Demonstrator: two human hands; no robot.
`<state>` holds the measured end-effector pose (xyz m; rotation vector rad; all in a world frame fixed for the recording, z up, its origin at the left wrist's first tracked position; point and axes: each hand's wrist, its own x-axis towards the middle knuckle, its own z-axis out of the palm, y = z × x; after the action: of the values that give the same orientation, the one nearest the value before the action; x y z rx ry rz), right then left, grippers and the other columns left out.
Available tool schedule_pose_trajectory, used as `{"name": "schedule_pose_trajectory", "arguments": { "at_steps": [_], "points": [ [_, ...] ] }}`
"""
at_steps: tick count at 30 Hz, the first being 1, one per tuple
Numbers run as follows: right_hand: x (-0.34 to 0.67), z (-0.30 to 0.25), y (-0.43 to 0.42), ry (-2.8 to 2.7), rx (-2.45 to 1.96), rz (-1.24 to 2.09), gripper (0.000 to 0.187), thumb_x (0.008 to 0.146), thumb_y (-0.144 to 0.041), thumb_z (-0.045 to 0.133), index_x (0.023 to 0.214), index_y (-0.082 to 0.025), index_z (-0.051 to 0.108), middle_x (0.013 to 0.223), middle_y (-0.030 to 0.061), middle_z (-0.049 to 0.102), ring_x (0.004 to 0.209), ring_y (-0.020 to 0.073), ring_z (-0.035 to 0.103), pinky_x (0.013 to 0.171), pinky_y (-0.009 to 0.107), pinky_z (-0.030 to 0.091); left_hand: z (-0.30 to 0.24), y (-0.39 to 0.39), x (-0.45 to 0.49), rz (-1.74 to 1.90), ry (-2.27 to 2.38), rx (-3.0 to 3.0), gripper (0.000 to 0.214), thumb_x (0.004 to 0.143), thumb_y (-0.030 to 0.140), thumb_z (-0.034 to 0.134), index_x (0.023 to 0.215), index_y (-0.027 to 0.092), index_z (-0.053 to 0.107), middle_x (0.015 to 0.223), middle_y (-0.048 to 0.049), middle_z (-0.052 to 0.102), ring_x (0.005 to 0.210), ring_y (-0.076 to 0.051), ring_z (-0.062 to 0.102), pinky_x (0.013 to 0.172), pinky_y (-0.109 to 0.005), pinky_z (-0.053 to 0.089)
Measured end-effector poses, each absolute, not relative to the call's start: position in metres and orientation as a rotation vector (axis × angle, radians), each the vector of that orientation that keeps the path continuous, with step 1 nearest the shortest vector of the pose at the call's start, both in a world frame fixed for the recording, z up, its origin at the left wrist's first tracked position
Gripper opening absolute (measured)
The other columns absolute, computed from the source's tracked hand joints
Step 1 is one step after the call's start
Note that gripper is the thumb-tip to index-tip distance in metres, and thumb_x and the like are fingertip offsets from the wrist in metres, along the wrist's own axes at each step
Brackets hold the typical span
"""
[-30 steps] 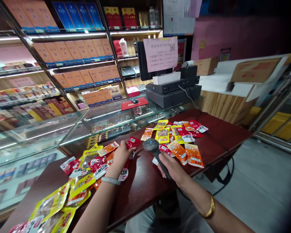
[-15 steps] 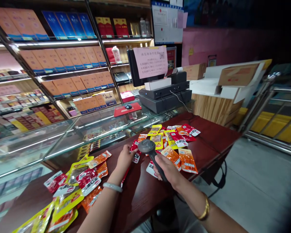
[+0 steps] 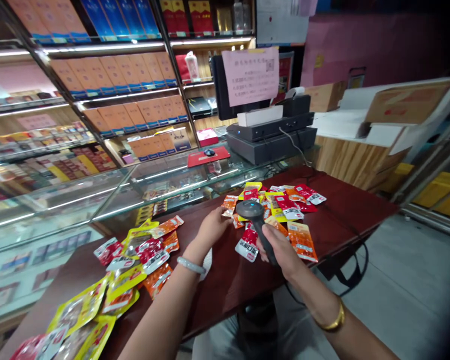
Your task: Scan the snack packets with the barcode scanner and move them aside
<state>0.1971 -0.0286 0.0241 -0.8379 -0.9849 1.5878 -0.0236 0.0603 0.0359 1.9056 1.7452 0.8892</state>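
Observation:
My right hand is closed round the handle of a dark barcode scanner, whose head points down over the right pile of snack packets. A red and white packet lies flat on the dark red table just under the scanner. My left hand is left of the scanner with its fingers curled. Its fingertips are at an orange packet on the pile's left edge. The pale end of a packet shows under that wrist.
A second heap of yellow, red and orange packets covers the table's left end. Behind the table stand a glass display counter, a till with a monitor and pink notice, shelves of boxed goods and a wooden counter. A cable hangs off the table's right side.
Both hands have moved right, from between the two heaps to the right pile. The red packet that my left hand held up now lies on the table under the scanner.

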Motion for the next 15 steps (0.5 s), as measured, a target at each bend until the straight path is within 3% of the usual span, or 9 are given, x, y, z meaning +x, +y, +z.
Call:
{"name": "schedule_pose_trajectory", "arguments": {
  "at_steps": [3, 8, 11, 15],
  "points": [
    [0.192, 0.022, -0.033, -1.013, -0.838, 1.624, 0.048, 0.084, -0.067, 0.065, 0.079, -0.022, 0.050, 0.053, -0.0073, 0.049, 0.041, 0.0085, 0.040, 0.041, 0.022, 0.034, 0.053, 0.019, -0.077, 0.414, 2.064, 2.144, 0.039, 0.082, 0.036, 0.071, 0.116, 0.019, 0.071, 0.121, -0.0151, 0.072, 0.115, -0.031, 0.065, 0.099, -0.039, 0.046],
    [0.175, 0.021, -0.039, -1.028, -0.858, 1.697, 0.049, 0.081, -0.069, 0.067, 0.081, -0.023, 0.050, 0.054, -0.0071, 0.051, 0.042, 0.0095, 0.040, 0.042, 0.023, 0.035, 0.061, -0.037, -0.132, -0.180, 2.353, 2.073, 0.048, 0.085, 0.059, 0.059, 0.107, 0.018, 0.073, 0.113, -0.0178, 0.072, 0.111, -0.037, 0.065, 0.090, -0.044, 0.047],
    [0.165, 0.020, -0.044, -1.053, -0.848, 1.734, 0.050, 0.081, -0.070, 0.066, 0.085, -0.022, 0.052, 0.055, -0.0073, 0.051, 0.042, 0.0090, 0.041, 0.043, 0.023, 0.035, 0.051, -0.053, -0.132, -0.268, 2.374, 2.063, 0.053, 0.084, 0.065, 0.056, 0.101, 0.017, 0.071, 0.111, -0.0188, 0.071, 0.112, -0.038, 0.064, 0.090, -0.045, 0.047],
    [0.158, 0.017, -0.051, -1.114, -0.846, 1.784, 0.052, 0.081, -0.071, 0.065, 0.091, -0.022, 0.053, 0.056, -0.0080, 0.051, 0.042, 0.0089, 0.042, 0.044, 0.022, 0.035, 0.037, -0.054, -0.118, -0.215, 2.352, 2.052, 0.046, 0.083, 0.059, 0.061, 0.098, 0.016, 0.066, 0.109, -0.0204, 0.071, 0.109, -0.037, 0.065, 0.088, -0.041, 0.046]
  ]
}}
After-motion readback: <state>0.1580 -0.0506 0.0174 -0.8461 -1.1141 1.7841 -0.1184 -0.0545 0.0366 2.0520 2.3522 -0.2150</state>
